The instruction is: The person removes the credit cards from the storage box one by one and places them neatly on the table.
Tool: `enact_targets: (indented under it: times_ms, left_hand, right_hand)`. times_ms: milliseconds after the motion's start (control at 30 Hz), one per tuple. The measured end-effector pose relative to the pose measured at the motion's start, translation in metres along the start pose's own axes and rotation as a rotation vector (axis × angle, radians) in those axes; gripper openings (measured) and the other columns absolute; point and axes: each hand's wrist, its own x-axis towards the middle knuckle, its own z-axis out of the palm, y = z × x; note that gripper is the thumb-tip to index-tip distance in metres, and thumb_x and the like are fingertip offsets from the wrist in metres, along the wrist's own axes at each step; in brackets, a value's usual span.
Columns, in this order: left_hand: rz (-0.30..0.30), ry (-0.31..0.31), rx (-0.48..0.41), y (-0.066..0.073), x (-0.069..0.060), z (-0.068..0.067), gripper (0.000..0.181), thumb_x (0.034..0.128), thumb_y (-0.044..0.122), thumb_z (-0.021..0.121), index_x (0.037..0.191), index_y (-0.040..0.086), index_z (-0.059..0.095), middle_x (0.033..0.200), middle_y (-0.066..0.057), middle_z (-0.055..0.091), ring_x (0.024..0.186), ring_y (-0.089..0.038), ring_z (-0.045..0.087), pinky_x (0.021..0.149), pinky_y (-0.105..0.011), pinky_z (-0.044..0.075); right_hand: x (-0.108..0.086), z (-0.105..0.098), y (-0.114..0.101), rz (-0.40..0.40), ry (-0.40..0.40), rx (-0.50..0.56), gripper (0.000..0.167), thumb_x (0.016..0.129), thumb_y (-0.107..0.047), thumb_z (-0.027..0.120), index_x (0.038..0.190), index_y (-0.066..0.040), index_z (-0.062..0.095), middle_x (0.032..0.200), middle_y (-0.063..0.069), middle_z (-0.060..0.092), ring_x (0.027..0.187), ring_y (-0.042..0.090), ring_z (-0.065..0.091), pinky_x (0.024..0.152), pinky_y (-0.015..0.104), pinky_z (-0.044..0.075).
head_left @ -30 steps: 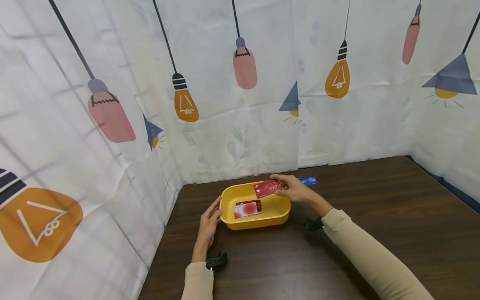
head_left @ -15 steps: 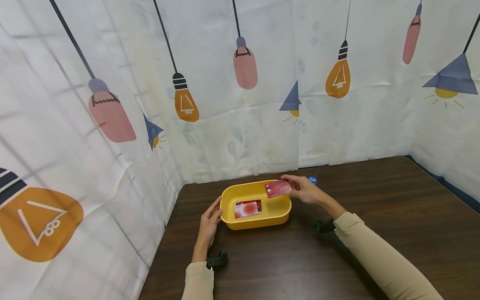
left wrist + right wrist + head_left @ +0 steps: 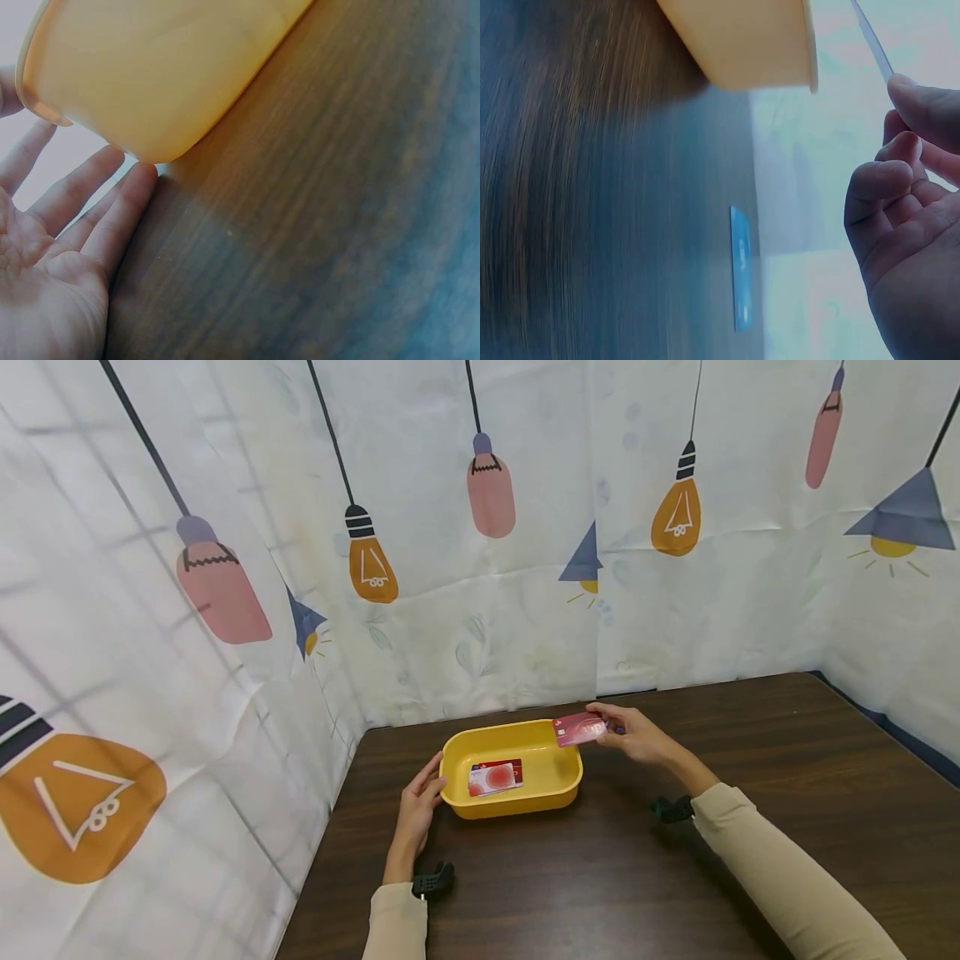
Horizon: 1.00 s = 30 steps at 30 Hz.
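Note:
A yellow tray (image 3: 516, 807) holds a pale card with red circles (image 3: 492, 779), which overlaps a darker red card (image 3: 517, 767). My left hand (image 3: 417, 812) rests against the tray's left end. Extended fingers touch its outer wall in the left wrist view, near the yellow tray (image 3: 165, 82). Over the tray's right back corner, a red card (image 3: 576, 729) is pinched between thumb and fingers of my right hand (image 3: 648, 742). The right wrist view shows that card (image 3: 874, 43) nearly edge-on, above rim height, with the other fingers of the right hand (image 3: 915, 217) curled.
A blue card (image 3: 741, 268) lies on the dark wooden table (image 3: 592, 247), to the right of the tray; my right hand mostly hides it in the head view. A white curtain printed with lamps (image 3: 487, 602) stands behind the table's back edge.
My right hand has moved rightward with the red card, from over the tray's inside to its right back corner, covering the blue card. The left hand and tray have stayed in place.

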Motion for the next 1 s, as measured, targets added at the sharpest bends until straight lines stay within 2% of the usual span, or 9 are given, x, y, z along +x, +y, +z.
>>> enact_targets:
  times_ms: [367,567,667,800,1000]
  left_hand:
    - [0.0,0.001,-0.004,-0.001,0.0,0.0,0.046,0.1058,0.014,0.055,0.151,0.019,0.052,0.156,-0.012,0.051,0.138,-0.034,0.053,0.103,-0.032,0.054]
    - [0.009,-0.003,-0.008,-0.002,0.001,-0.001,0.046,0.1058,0.014,0.055,0.152,0.019,0.052,0.157,-0.011,0.049,0.139,-0.034,0.052,0.104,-0.033,0.053]
    - [0.009,-0.001,-0.003,-0.001,0.001,-0.001,0.046,0.1059,0.014,0.055,0.152,0.019,0.052,0.157,-0.011,0.049,0.139,-0.034,0.052,0.105,-0.033,0.053]
    - [0.005,0.007,0.003,-0.002,0.001,0.0,0.046,0.1057,0.014,0.055,0.152,0.02,0.052,0.157,-0.01,0.05,0.137,-0.033,0.054,0.101,-0.028,0.055]
    - [0.033,0.009,0.018,-0.003,0.001,0.001,0.047,0.1058,0.013,0.054,0.153,0.016,0.05,0.156,-0.015,0.05,0.135,-0.035,0.055,0.097,-0.025,0.057]
  right_hand:
    - [-0.014,-0.017,0.013,0.036,0.046,-0.054,0.055,0.1,-0.006,0.064,0.151,0.0,0.046,0.131,0.024,0.059,0.097,0.026,0.056,0.075,0.023,0.053]
    - [-0.023,-0.025,0.019,0.051,0.051,-0.086,0.055,0.101,-0.006,0.062,0.152,0.001,0.043,0.137,0.027,0.056,0.106,0.031,0.058,0.08,0.021,0.052]
    - [-0.026,-0.029,0.022,0.056,0.055,-0.093,0.056,0.101,-0.006,0.062,0.152,0.002,0.043,0.135,0.027,0.058,0.105,0.03,0.057,0.079,0.022,0.051]
    - [-0.031,-0.033,0.027,0.062,0.05,-0.093,0.056,0.101,-0.007,0.062,0.152,0.004,0.041,0.13,0.026,0.06,0.101,0.028,0.056,0.077,0.022,0.048]
    - [-0.04,-0.039,0.034,0.078,0.042,-0.085,0.058,0.102,-0.007,0.06,0.153,0.008,0.038,0.131,0.03,0.058,0.102,0.03,0.057,0.076,0.022,0.047]
